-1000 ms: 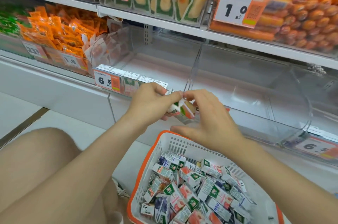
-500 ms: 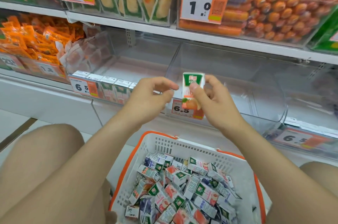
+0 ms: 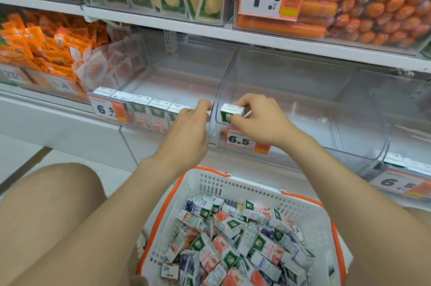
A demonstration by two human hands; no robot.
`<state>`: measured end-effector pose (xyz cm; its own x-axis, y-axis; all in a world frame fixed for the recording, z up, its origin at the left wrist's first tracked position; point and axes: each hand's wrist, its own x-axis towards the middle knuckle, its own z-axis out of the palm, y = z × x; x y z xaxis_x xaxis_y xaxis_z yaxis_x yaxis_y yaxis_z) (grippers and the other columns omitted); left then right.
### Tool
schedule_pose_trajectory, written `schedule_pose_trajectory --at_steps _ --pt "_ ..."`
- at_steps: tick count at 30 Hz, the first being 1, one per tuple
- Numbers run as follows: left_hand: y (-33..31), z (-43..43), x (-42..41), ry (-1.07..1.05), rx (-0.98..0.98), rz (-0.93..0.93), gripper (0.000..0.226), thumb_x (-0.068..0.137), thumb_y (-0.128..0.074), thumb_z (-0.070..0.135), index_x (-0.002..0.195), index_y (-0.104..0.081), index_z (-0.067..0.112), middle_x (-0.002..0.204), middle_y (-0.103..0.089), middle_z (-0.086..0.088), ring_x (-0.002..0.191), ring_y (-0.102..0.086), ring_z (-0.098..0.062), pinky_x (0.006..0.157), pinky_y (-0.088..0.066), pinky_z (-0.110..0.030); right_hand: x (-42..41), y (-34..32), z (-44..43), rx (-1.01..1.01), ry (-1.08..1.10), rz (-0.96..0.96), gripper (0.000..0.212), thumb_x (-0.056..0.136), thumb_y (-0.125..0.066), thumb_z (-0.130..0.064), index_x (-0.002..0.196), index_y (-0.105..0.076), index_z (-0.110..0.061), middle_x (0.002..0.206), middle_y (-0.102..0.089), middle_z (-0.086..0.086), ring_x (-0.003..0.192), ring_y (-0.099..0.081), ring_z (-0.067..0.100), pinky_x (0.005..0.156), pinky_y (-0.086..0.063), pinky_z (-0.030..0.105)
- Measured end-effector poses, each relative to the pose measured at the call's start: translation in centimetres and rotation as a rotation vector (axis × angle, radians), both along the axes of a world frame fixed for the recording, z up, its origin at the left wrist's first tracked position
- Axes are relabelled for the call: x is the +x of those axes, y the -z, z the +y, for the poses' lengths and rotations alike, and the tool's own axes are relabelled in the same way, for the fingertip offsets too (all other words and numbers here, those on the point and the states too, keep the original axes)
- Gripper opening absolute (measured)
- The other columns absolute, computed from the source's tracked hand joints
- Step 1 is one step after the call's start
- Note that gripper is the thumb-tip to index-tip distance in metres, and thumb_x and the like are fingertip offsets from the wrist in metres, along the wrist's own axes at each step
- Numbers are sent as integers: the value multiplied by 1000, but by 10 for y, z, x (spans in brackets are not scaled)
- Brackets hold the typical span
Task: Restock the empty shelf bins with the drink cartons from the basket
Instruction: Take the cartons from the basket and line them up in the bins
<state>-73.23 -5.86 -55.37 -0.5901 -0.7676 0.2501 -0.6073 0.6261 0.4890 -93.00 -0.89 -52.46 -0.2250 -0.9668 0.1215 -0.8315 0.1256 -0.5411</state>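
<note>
Carton (image 3: pixel 231 112) going into front-left corner of bin (image 3: pixel 303 143).
Bin otherwise empty; basket (image 3: pixel 256 190) below it holds loose cartons (image 3: pixel 233 239). The right hand (image 3: pixel 263 120) pinches the carton upright in that corner, likely starting a row; the left hand (image 3: pixel 189 131) curls at the bin's left wall, grip unclear.

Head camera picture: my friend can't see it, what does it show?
A person's right hand holds a green-and-white drink carton at the front corner of a clear shelf bin, the left hand beside a neighbouring row of cartons. Below, a white basket holds many more.
</note>
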Motion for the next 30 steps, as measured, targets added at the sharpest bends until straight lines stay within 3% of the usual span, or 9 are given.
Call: schedule_pose_trajectory --at_steps 6,9,11,13,16,19,23,26,30 --pt "4 0 -6 33 0 32 45 94 -55 -8 130 -39 12 111 -63 -19 109 -50 -34 86 -49 -57 -2 -2 -2 198 -151 124 28 100 -45 -24 92 -67 -8 79 -70 12 79 -63 33 68 -49 39" --pt "7 -1 -9 64 -28 30 48 94 -54 -9 132 -38 14 112 -64 -17 109 -53 -34 86 -50 -54 -5 1 7 153 -150 167 37 107 -41 -33 79 -58 -16 69 -60 3 68 -52 26 74 -46 41" --pt "8 -3 -7 90 -24 29 48 95 -54 -8 134 -38 15 115 -64 -15 111 -53 -33 87 -50 -53 -5 4 21 101 -118 187 34 108 -41 -37 115 -68 -17 105 -74 5 98 -63 29 96 -48 43" --pt "9 -1 -4 104 -30 35 50 95 -55 -6 136 -39 16 122 -62 -14 116 -51 -32 92 -50 -53 -3 7 40 -52 -63 219 39 105 -47 -30 138 -61 -13 130 -68 8 122 -59 30 104 -47 41" --pt "9 18 -3 42 -200 77 60 87 -62 -6 142 -45 11 136 -52 -12 124 -44 -34 100 -45 -44 12 3 75 -244 -111 231 28 89 -51 -19 110 -69 -19 95 -69 -3 90 -61 19 83 -53 40" --pt "15 49 -12 -25 -391 69 47 76 -61 -5 119 -54 11 119 -52 -11 105 -48 -35 83 -45 -45 29 9 109 33 -230 252 23 83 -47 -23 91 -69 -25 75 -68 -8 72 -62 18 68 -56 38" --pt "60 79 -20 166 -67 -247 34 86 -59 -3 112 -58 18 107 -62 -2 98 -58 -29 71 -46 -41 28 46 141 518 -362 445 22 94 -47 -17 79 -63 -17 75 -60 6 70 -59 28 68 -58 41" --pt "103 93 -26 300 126 -530 38 92 -59 -3 121 -65 22 118 -66 -3 107 -64 -27 81 -56 -43 3 90 160 730 -361 449 33 94 -50 -6 64 -42 -17 65 -46 4 57 -47 23 72 -58 42" --pt "155 103 -30 463 310 -775 42 97 -59 0 135 -63 18 138 -60 -7 126 -59 -29 100 -53 -44 -25 142 181 935 -302 418 34 96 -48 3 70 -38 -17 72 -45 3 61 -43 21 58 -43 39"
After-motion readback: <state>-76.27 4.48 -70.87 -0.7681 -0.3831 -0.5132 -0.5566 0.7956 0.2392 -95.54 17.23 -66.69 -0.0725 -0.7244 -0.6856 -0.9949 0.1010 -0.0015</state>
